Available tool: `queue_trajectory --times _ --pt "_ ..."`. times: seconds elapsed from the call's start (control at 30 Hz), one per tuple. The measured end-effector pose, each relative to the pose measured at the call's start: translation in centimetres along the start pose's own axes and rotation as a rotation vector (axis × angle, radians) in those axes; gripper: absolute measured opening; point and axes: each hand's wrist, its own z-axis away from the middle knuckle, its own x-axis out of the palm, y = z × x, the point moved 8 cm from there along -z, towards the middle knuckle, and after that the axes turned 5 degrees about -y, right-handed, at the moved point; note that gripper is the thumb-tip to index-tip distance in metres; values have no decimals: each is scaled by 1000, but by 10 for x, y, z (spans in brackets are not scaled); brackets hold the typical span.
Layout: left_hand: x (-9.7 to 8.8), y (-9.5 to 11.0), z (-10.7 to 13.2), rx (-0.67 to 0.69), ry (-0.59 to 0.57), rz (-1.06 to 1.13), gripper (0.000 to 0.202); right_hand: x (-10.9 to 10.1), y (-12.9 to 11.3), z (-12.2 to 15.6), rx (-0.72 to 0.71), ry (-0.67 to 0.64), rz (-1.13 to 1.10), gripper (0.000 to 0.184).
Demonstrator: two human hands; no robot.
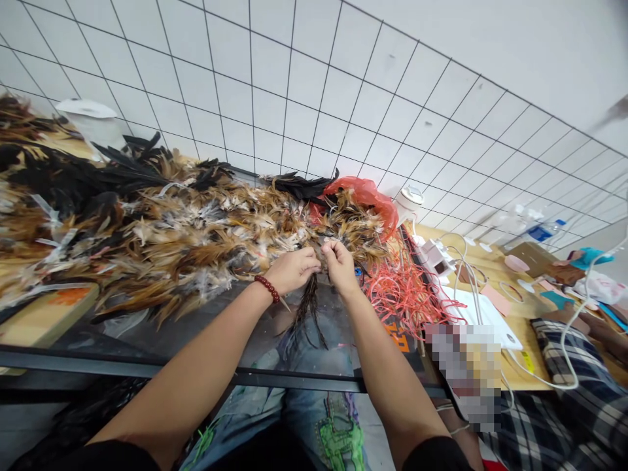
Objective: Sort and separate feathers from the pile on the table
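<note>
My left hand [296,268], with a dark red bead bracelet [267,288] on the wrist, is closed in a pinch. From its fingertips a thin bunch of dark feathers [309,307] hangs down over the table edge side. Close beside it, my right hand [338,263] is pinched too, fingertips almost meeting the left ones; what lies between them is too small to make out. Just beyond both hands spreads a big heap of brown and cream feathers [210,229], with black feathers [88,170] at its back left.
A red plastic bag [367,193] lies behind the feathers. Tangled red strings [402,288] sit to the right, near white cables and a white tablet-like board [483,317]. A yellow box [53,311] stands at left. At far right is another person's plaid sleeve [572,353]. Black wire grid [294,85] lines the wall.
</note>
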Motion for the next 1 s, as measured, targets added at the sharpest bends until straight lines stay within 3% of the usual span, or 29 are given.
queue_trajectory --times 0.17,0.3,0.53,0.67,0.77,0.83,0.93,1.0 --pt "-11 3 -3 21 115 100 21 4 6 0 95 -120 -147 30" --pt "-24 -8 -4 -83 283 252 19 7 -3 2 47 -190 -149 29" --pt "-30 -30 1 -258 428 517 11 9 -7 0 -49 -126 -34 28" --pt "-24 -37 5 -373 427 678 17 14 0 0 -38 -114 -47 26" --pt "-20 -35 3 -377 415 754 19 16 6 1 -23 -83 -64 28" --pt "-23 -39 5 -395 510 811 28 17 12 2 26 -56 -97 25" --pt "-27 -54 14 -535 681 881 54 17 24 3 112 -15 -185 26" --pt "-25 -63 19 -645 670 901 56 17 27 3 132 11 -206 27"
